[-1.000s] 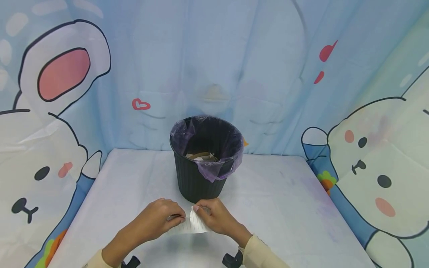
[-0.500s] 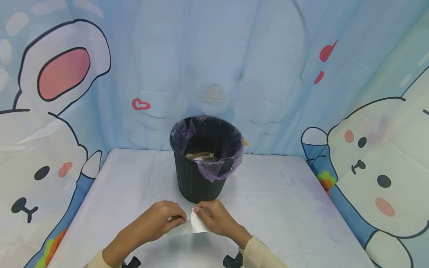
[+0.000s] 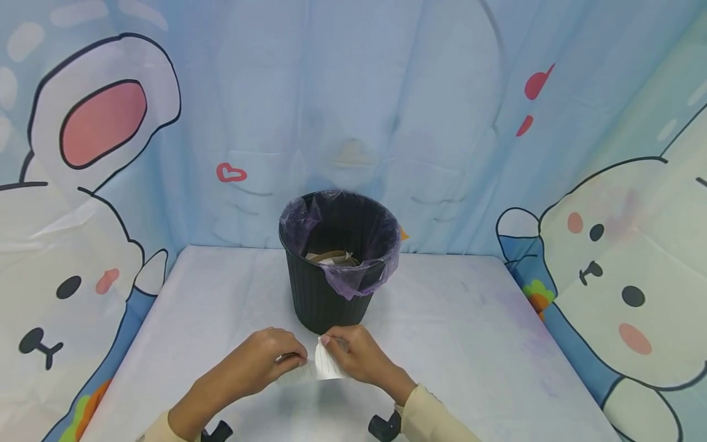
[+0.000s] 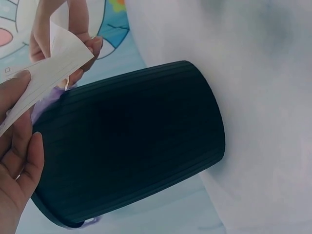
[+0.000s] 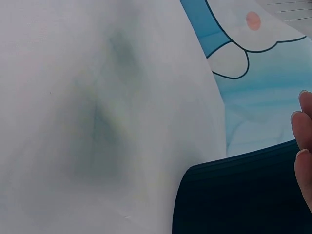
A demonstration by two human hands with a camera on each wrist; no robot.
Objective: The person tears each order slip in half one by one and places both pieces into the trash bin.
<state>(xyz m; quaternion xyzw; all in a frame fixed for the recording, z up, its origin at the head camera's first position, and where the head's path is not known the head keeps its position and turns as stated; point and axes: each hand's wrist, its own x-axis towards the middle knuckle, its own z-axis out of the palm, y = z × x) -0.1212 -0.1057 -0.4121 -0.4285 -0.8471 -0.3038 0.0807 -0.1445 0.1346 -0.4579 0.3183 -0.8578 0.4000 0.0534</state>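
Observation:
A sheet of white paper (image 3: 327, 364) with faint ruled lines is held between both hands, raised above the table on the near side of a dark trash bin (image 3: 330, 301). My left hand (image 3: 270, 359) pinches its left part between thumb and fingers. With thumb and curled fingers, my right hand (image 3: 356, 356) grips the right part, where the paper stands up at an angle. The left wrist view shows the paper (image 4: 61, 63) bent between the hands; whether it is torn there, I cannot tell. Only fingertips (image 5: 303, 122) of a hand appear in the right wrist view.
A purple plastic liner (image 3: 353, 279) hangs over the bin's rim, and scraps of paper or card (image 3: 333, 258) lie inside. The bin stands on a white-covered table (image 3: 453, 344). Behind it hangs a light blue cartoon curtain (image 3: 353, 110).
The right hand has risen slightly with its part of the paper, which now stands more upright. The left hand has barely moved, and the bin stays put.

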